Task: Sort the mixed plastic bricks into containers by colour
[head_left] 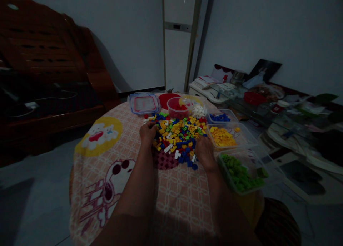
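A loose heap of small toy building bricks point(178, 131) in yellow, blue, green, red and white lies on the cloth-covered table. At its left edge is my left hand point(148, 132), fingers bent together and touching the bricks. My right hand point(204, 150) rests at the heap's right edge, back of the hand up, fingers curled down. Whatever either hand holds is too dark and small to make out. Nearest the right hand, a clear tub of yellow bricks point(222, 137) stands beside a tub of green bricks point(242, 174). Blue bricks point(220, 117) lie in a tub behind them.
Behind the heap are a round clear bowl point(178, 112) with red pieces, white bricks point(198, 110) and a blue-rimmed lid or box point(144, 103). A patterned tablecloth point(182, 199) covers the round table. A cluttered glass table point(238, 96) stands right, a wooden bench point(53, 60) left.
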Available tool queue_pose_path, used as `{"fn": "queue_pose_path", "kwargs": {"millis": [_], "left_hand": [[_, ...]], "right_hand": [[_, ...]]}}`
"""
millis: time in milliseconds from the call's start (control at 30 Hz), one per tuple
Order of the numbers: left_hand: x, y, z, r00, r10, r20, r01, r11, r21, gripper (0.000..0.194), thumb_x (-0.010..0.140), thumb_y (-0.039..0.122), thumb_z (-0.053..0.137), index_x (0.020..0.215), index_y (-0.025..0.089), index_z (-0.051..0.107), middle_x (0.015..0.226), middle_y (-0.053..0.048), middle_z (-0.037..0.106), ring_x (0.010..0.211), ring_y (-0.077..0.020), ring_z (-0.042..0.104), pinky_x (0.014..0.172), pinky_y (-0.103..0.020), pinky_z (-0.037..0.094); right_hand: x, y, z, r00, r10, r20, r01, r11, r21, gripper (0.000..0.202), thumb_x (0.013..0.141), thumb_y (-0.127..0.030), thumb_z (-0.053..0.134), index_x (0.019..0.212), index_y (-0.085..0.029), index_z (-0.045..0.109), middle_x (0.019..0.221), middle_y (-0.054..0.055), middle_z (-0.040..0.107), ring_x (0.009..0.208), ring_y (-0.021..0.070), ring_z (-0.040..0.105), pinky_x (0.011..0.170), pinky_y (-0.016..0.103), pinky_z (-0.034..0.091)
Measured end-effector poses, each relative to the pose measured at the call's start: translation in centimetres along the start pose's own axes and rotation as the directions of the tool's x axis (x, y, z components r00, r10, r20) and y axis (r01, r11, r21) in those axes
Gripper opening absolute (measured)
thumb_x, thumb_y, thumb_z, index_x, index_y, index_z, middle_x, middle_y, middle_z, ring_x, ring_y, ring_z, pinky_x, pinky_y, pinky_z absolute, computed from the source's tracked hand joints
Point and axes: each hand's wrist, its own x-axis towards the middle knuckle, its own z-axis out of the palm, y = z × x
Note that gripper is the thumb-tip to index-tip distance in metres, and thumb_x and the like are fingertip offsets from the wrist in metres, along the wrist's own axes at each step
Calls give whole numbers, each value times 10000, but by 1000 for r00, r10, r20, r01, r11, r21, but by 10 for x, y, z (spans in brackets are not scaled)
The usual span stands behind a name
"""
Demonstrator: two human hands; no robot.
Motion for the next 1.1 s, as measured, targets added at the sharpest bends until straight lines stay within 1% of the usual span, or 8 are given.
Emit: {"fn": "queue_pose_path", "kwargs": {"millis": [167, 433, 633, 800, 933, 1000, 1100], "left_hand": [[0, 1, 0, 1000, 4, 2, -4, 1000, -7, 322, 786, 255, 637, 1065, 207, 790, 1071, -47, 782, 989, -219, 707, 889, -295, 534], [-4, 5, -4, 1000, 2, 24, -2, 1000, -8, 337, 800, 254, 625, 1090, 195, 786, 1044, -53, 786, 967, -218, 713, 858, -297, 542], [-4, 5, -3, 1000, -9, 14, 9, 1000, -6, 338, 796, 252, 633, 1093, 204, 786, 1058, -48, 785, 976, -219, 711, 872, -296, 536], [-2, 3, -2, 1000, -7, 16, 7, 1000, -7, 330, 798, 255, 638, 1088, 196, 785, 1061, -51, 784, 983, -219, 710, 878, -293, 533], [-1, 2, -2, 1000, 1, 11, -1, 1000, 0, 324, 795, 253, 640, 1081, 211, 786, 1066, -43, 784, 970, -214, 710, 880, -292, 532], [-1, 1, -1, 1000, 5, 10, -5, 1000, 3, 324, 796, 254, 639, 1081, 209, 787, 1067, -50, 784, 972, -215, 709, 881, -293, 533], [-1, 2, -1, 1000, 14, 7, -14, 1000, 15, 328, 794, 255, 640, 1083, 209, 787, 1079, -55, 782, 992, -223, 707, 893, -299, 530]], "right_hand": [[0, 1, -2, 1000, 14, -8, -13, 999, 38, 342, 931, -59, 395, 1036, -126, 715, 1095, 156, 708, 1049, 260, 602, 961, 365, 409], [4, 10, 9, 999, 25, -40, -23, 998, 52, 327, 931, -78, 413, 1066, -152, 701, 1075, 142, 720, 1010, 241, 621, 911, 335, 420], [4, 13, 6, 999, 27, -29, -25, 998, 49, 329, 933, -79, 408, 1026, -154, 715, 1022, 144, 720, 974, 238, 630, 884, 327, 430], [4, 15, 6, 999, -23, -47, 24, 999, 36, 343, 933, -82, 409, 1050, -162, 720, 1017, 134, 713, 980, 236, 609, 894, 329, 424], [3, 12, 6, 998, -63, -11, 63, 998, 4, 317, 937, -103, 429, 1004, -155, 735, 1064, 147, 700, 1018, 252, 587, 928, 351, 409], [2, 9, 3, 997, -75, 14, 76, 997, -14, 314, 937, -108, 436, 1024, -159, 734, 1089, 145, 696, 1027, 258, 584, 927, 357, 405], [2, 4, -3, 996, -78, 37, 78, 997, 5, 336, 947, -98, 417, 1051, -162, 731, 1093, 135, 705, 1041, 251, 587, 930, 345, 401]]}}
